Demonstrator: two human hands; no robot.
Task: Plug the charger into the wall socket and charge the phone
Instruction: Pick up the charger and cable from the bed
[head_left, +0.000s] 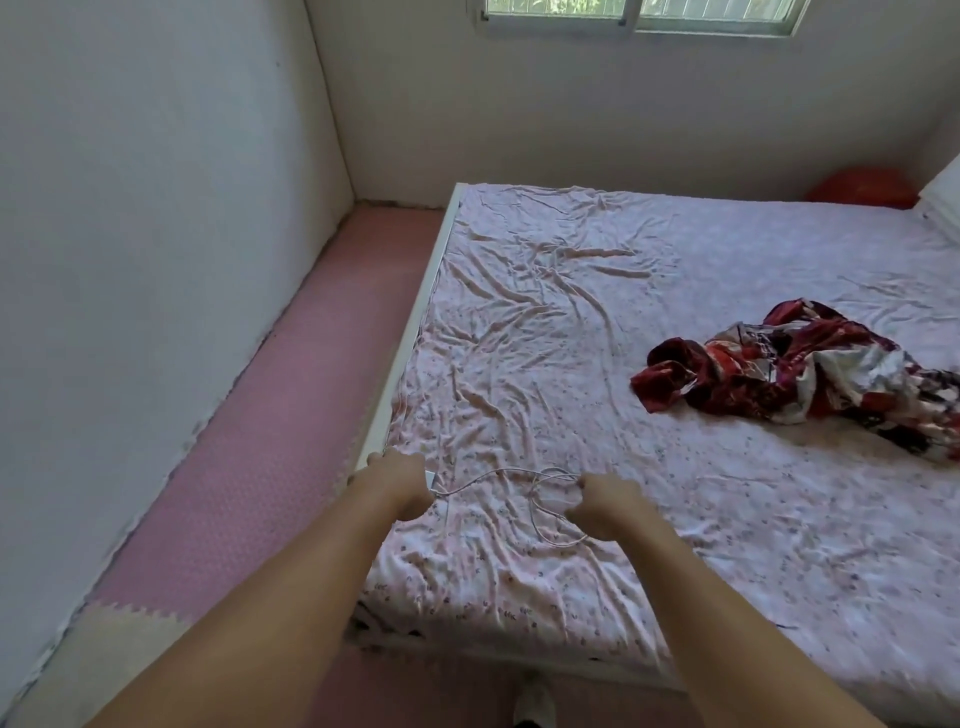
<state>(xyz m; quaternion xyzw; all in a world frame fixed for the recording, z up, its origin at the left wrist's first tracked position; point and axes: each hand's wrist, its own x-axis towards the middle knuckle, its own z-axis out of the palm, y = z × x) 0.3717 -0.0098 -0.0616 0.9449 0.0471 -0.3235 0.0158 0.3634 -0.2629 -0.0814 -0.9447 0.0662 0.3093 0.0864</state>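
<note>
A thin white charger cable (524, 480) lies in loose loops on the near left corner of the bed (597, 364). My left hand (397, 483) is closed at the bed's left edge around the white charger plug (431, 480), of which only a corner shows. My right hand (605, 501) is closed on the cable's other end, pinching the loops. The cable runs slack between both hands over the sheet. No phone and no wall socket are in view.
The bed has a wrinkled pale floral sheet. A crumpled red and white cloth (795, 374) lies on its right side, a pillow (943, 200) at the far right. Pink foam mat floor (291, 395) runs between bed and white wall (145, 234). A window (639, 15) is above.
</note>
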